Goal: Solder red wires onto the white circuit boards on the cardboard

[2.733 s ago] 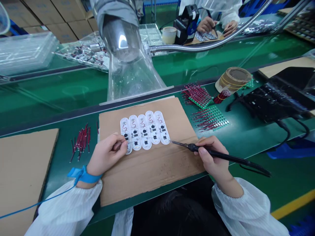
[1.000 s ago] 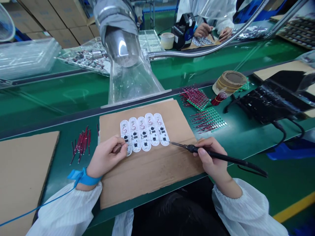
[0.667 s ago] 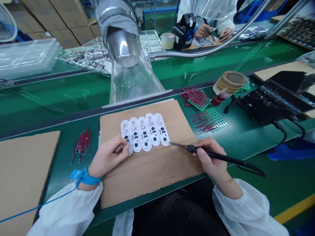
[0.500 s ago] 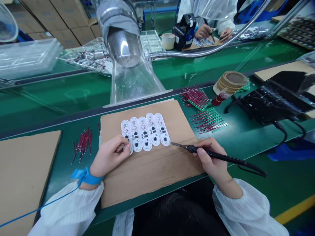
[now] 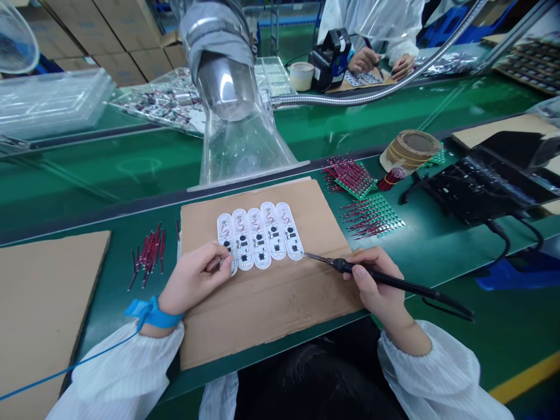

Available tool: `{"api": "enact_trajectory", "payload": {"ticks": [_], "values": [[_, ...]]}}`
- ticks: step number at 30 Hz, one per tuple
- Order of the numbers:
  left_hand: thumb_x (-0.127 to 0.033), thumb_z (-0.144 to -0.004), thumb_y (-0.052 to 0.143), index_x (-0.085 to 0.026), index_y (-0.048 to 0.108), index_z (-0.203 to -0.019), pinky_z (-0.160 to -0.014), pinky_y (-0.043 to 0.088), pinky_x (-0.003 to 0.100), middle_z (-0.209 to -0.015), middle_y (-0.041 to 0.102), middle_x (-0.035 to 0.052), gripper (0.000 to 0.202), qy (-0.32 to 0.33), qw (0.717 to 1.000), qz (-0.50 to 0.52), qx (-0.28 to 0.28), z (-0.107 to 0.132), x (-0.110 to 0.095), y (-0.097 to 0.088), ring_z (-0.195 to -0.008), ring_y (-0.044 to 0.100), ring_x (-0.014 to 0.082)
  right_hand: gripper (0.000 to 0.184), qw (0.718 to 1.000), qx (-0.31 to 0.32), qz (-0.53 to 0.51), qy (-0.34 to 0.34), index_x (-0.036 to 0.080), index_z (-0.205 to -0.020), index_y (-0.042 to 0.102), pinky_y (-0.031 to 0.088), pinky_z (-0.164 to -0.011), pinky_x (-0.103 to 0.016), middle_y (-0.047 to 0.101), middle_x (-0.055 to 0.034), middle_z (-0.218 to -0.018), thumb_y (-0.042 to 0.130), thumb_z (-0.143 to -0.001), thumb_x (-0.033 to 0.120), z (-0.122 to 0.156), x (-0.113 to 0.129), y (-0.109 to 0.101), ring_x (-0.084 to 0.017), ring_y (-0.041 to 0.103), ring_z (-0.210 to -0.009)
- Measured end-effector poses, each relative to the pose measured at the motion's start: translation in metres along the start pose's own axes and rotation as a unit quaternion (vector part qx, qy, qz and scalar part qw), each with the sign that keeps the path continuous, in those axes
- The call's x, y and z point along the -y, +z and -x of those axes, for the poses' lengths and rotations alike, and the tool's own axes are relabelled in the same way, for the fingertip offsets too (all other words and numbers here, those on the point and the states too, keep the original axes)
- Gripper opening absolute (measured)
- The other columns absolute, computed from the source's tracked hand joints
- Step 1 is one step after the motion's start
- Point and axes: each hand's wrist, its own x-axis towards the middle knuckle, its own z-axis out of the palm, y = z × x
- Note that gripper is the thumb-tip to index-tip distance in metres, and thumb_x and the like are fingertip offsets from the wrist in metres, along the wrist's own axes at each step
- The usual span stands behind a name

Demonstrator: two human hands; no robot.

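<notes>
A panel of several white oval circuit boards [image 5: 260, 234] lies on a brown cardboard sheet [image 5: 271, 291]. My left hand [image 5: 195, 279], fingers pinched, presses on the panel's lower left corner; what the pinch holds is too small to name. A blue wrist strap [image 5: 149, 313] circles that wrist. My right hand [image 5: 377, 281] grips a black soldering iron [image 5: 394, 282] like a pen. Its tip touches the lower right edge of the rightmost board.
A clear fume hood [image 5: 238, 125] hangs just behind the cardboard. Loose red wires [image 5: 147, 254] lie to the left, green boards with red wires [image 5: 371, 214] and a tape roll [image 5: 411, 149] to the right. Another person's hands [image 5: 376, 58] work across the belt.
Hardly anything has moved. Both hands stay in place, with the iron's tip nudged slightly closer against the rightmost board; the view shifted a little.
</notes>
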Motion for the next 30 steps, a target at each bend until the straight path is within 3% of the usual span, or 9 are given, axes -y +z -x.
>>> {"api": "enact_trajectory", "payload": {"ticks": [6, 11, 16, 30], "values": [[-0.017, -0.101, 0.061, -0.022, 0.063, -0.086, -0.053, 0.035, 0.021, -0.065, 0.038, -0.01, 0.016, 0.005, 1.0, -0.008, 0.004, -0.0003, -0.0002, -0.0002, -0.053, 0.042, 0.0088, 0.008, 0.999, 0.04, 0.001, -0.008, 0.026, -0.104, 0.071, 0.061, -0.059, -0.024, 0.075, 0.0007, -0.081, 0.074, -0.107, 0.033, -0.0021, 0.0, 0.0008, -0.015, 0.074, -0.062], [-0.018, -0.102, 0.061, -0.021, 0.063, -0.085, -0.053, 0.035, 0.021, -0.064, 0.037, -0.0098, 0.017, 0.003, 1.0, -0.005, 0.007, 0.0007, 0.0009, 0.0004, -0.053, 0.041, 0.0087, 0.007, 1.0, 0.027, -0.014, -0.005, 0.026, -0.106, 0.071, 0.062, -0.06, -0.023, 0.077, 0.0006, -0.081, 0.074, -0.107, 0.032, -0.0015, -0.0006, 0.0005, -0.015, 0.075, -0.062], [-0.018, -0.101, 0.06, -0.021, 0.065, -0.085, -0.053, 0.034, 0.021, -0.064, 0.039, -0.0096, 0.017, -0.001, 1.0, -0.005, 0.012, 0.0009, 0.0011, -0.0001, -0.053, 0.041, 0.0088, 0.006, 0.998, 0.057, 0.006, -0.005, 0.026, -0.105, 0.072, 0.063, -0.063, -0.022, 0.077, 0.0009, -0.081, 0.074, -0.107, 0.031, -0.0016, 0.0011, -0.0015, -0.015, 0.077, -0.065], [-0.016, -0.102, 0.06, -0.021, 0.063, -0.087, -0.053, 0.034, 0.02, -0.065, 0.038, -0.0105, 0.016, 0.026, 1.0, -0.008, 0.004, 0.0001, 0.0017, 0.0001, -0.053, 0.041, 0.0083, 0.006, 0.997, 0.07, 0.013, -0.009, 0.026, -0.105, 0.072, 0.063, -0.062, -0.023, 0.077, 0.0007, -0.083, 0.075, -0.106, 0.031, -0.0031, 0.0009, -0.0021, -0.015, 0.078, -0.065]]}}
